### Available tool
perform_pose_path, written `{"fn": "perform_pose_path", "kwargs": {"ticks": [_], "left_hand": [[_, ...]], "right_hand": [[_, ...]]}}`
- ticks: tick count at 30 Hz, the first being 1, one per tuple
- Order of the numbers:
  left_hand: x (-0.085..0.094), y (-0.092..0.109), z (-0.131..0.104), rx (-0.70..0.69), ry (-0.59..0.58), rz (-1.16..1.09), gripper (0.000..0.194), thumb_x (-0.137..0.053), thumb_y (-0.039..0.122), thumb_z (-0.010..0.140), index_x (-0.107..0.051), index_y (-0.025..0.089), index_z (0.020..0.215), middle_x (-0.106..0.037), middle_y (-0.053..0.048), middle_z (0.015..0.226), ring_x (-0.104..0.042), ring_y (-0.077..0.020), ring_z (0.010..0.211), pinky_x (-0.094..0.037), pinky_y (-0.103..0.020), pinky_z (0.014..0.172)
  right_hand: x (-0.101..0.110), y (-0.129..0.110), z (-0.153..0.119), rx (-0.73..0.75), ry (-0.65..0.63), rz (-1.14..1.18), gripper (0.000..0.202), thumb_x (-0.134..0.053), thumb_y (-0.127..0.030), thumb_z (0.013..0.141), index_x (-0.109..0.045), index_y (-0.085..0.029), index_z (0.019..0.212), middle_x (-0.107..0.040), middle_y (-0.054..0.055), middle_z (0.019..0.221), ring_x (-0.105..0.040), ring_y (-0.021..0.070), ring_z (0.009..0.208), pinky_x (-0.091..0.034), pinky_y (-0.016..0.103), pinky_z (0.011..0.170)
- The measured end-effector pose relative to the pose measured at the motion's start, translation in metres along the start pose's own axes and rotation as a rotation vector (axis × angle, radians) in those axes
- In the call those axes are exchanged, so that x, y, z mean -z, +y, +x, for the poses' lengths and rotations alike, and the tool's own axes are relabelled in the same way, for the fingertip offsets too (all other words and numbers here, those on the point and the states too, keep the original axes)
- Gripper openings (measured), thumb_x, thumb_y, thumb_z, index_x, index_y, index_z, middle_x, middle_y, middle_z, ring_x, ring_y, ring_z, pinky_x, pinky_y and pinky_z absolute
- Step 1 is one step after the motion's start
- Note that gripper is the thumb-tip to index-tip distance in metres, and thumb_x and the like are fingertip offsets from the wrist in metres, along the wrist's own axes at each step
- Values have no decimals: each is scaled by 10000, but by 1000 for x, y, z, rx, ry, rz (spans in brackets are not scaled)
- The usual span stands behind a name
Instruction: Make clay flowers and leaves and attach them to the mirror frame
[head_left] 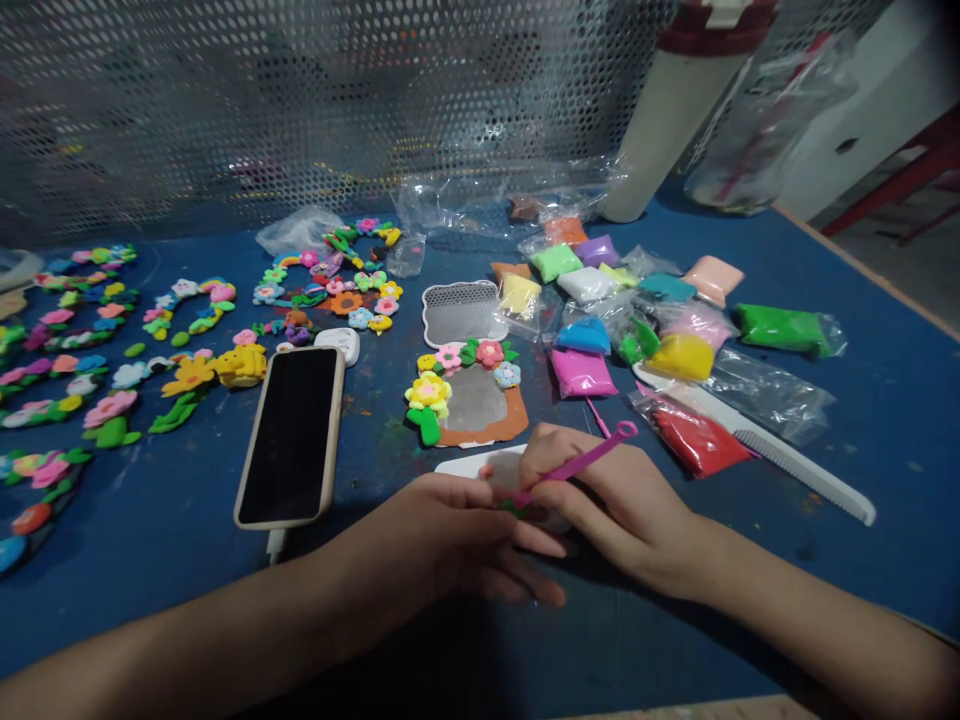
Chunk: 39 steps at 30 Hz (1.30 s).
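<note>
My right hand [611, 495] pinches a thin pink modelling tool [581, 462] with a ring at its upper end. The tool's lower tip meets a small green clay piece [516, 508] at the fingertips of my left hand [469, 540]. Thumb and fingers of the left hand close around that piece, which is mostly hidden. Under both hands lies a white board [469, 465], partly covered. Just beyond it is a small mirror [476, 400] whose frame is partly coated in brown clay, with clay flowers and green leaves along the left and top.
A phone [292, 435] with a cable lies left, beside a white earbud case [339, 345]. Decorated clay frames [191, 305] fill the far left. Bagged coloured clay [585, 372], a white comb [802, 470] and a bottle [667, 120] are right. A perforated metal panel [300, 110] stands behind.
</note>
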<state>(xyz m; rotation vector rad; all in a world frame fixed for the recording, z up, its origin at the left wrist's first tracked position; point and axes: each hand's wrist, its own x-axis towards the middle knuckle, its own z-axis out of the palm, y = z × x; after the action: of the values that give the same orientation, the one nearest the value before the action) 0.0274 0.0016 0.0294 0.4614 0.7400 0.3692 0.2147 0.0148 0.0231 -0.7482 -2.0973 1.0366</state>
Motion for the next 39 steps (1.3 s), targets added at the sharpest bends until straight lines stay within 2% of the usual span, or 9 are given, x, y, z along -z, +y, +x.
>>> {"fn": "perform_pose_path", "kwargs": {"ticks": [6, 11, 32, 35, 39], "left_hand": [[0, -1, 1, 4, 15, 12, 194, -536, 147, 852, -725, 105, 856, -714, -60, 735, -693, -133, 687, -478, -165, 604], [0, 0, 0, 5, 67, 52, 187, -592, 213, 833, -732, 92, 858, -708, -75, 811, -689, -130, 722, -471, -150, 617], [-2, -1, 1, 0, 54, 72, 177, -571, 173, 842, -733, 108, 871, -708, -60, 843, -693, -113, 704, -478, -137, 606], [-3, 0, 0, -5, 58, 74, 180, -574, 191, 845, -733, 112, 877, -707, -62, 851, -686, -108, 703, -471, -140, 606], [-8, 5, -2, -9, 85, 73, 168, -618, 218, 820, -729, 121, 901, -699, -76, 972, -665, -113, 781, -463, -159, 664]], "right_hand": [[-1, 1, 0, 25, 18, -19, 132, -404, -132, 918, -507, -189, 859, -585, 13, 783, -567, 116, 725, -438, 220, 635], [0, 2, -1, 47, 103, -6, 117, -425, -139, 913, -522, -182, 865, -557, 2, 755, -542, 108, 695, -436, 215, 633], [-1, 0, 0, 63, 62, -56, 124, -423, -126, 906, -525, -161, 845, -572, 13, 736, -547, 103, 655, -450, 214, 592], [2, 0, 0, 73, 131, -11, 113, -457, -148, 908, -557, -170, 861, -594, 10, 741, -561, 110, 668, -462, 227, 596], [7, 0, -4, 74, 381, 22, 62, -581, -156, 857, -618, -201, 833, -631, -7, 720, -591, 127, 670, -483, 248, 602]]}}
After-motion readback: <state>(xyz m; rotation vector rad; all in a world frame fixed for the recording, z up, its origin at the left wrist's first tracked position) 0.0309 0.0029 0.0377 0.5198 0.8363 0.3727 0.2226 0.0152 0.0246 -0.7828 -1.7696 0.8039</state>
